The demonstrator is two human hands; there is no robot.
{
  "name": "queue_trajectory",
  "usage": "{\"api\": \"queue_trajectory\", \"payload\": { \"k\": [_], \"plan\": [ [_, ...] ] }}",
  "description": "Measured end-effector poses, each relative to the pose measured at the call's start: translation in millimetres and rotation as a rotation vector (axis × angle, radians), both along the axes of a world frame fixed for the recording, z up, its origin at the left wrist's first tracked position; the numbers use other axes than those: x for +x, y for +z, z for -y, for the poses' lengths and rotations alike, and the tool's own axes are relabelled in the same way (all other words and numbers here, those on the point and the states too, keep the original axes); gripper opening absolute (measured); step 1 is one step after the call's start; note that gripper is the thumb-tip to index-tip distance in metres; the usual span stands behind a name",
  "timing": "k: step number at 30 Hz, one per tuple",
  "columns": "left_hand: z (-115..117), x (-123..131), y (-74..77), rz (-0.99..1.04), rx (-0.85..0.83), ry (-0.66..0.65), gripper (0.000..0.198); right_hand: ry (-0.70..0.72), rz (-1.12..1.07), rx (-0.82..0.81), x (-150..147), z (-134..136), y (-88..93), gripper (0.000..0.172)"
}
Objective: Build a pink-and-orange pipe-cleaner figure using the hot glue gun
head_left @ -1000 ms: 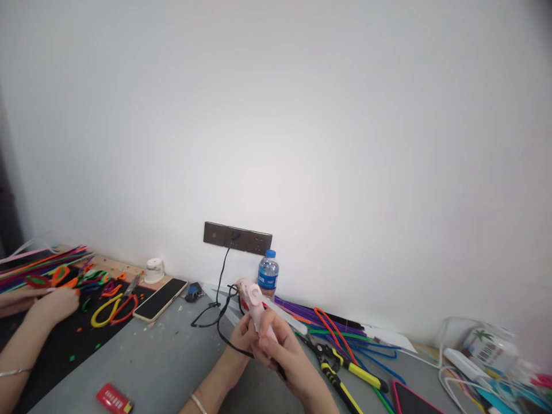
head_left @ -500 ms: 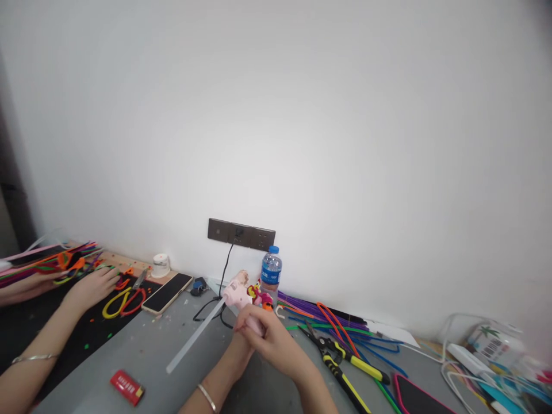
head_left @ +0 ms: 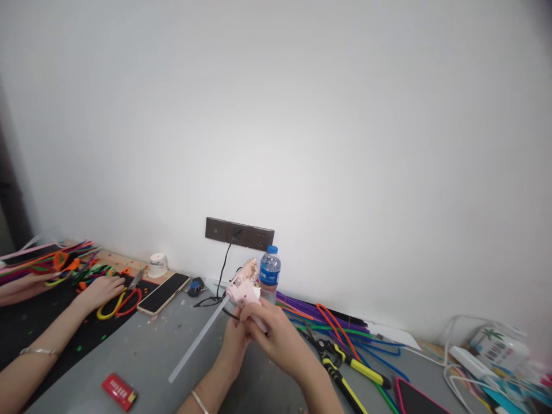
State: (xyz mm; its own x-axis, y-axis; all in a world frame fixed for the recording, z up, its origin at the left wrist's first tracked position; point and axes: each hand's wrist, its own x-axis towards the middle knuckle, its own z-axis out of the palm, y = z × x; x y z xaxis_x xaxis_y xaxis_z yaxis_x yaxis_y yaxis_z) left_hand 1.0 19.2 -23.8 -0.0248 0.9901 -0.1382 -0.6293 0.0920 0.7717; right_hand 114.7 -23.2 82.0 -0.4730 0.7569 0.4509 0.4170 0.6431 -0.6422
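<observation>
A pink glue gun (head_left: 244, 290) is in my right hand (head_left: 269, 328), with its fingers wrapped round the handle and its nozzle end pointing up towards the wall. A long translucent glue stick (head_left: 198, 342) juts from the gun's back end, down to the left. Under and beside the right hand is my left hand (head_left: 236, 342), its fingers bent in close to the handle. What it holds is hidden behind the right hand. Just behind the gun stands a water bottle (head_left: 269, 270) with a blue cap. A black cord (head_left: 224, 267) hangs from the wall socket (head_left: 239, 233).
On the left, another person's hands (head_left: 101, 290) work beside scissors (head_left: 125, 302) and coloured pipe cleaners. A phone (head_left: 164, 293), a white cup (head_left: 157, 265) and a red lighter (head_left: 119, 391) lie nearby. To the right are yellow-black pliers (head_left: 345, 362), pipe cleaners (head_left: 323, 316) and a pink-edged phone (head_left: 418, 398).
The glue gun has turned slightly, its nozzle end higher and further right. The small red and yellow figure by the bottle is no longer visible. The other person's hand has shifted slightly.
</observation>
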Motion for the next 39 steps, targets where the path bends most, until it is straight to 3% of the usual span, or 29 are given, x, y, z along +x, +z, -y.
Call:
{"api": "queue_trajectory", "payload": {
  "k": [6, 11, 17, 24, 30, 39],
  "plan": [
    [1, 5, -8.0, 0.023, 0.065, -0.06, 0.049, 0.057, -0.216, -0.115, 6, -7, -1.4, 0.012],
    [9, 5, 0.6, -0.009, 0.11, -0.133, 0.045, 0.05, -0.375, -0.259, 17, -10, -4.3, 0.016],
    [13, 3, 8.0, -0.062, 0.202, -0.192, 0.036, -0.002, -0.374, -0.266, 32, -20, -11.1, 0.016],
    [15, 2, 15.7, 0.081, 0.248, -0.265, 0.022, -0.027, -0.241, -0.159, 40, -16, -4.7, 0.011],
    [17, 3, 15.3, 0.149, 0.297, -0.322, 0.022, -0.087, -0.146, -0.014, 43, -12, 3.2, 0.015],
    [22, -1, 21.3, 0.187, 0.272, -0.327, 0.022, -0.136, -0.175, 0.096, 52, -14, 2.7, 0.016]
  ]
}}
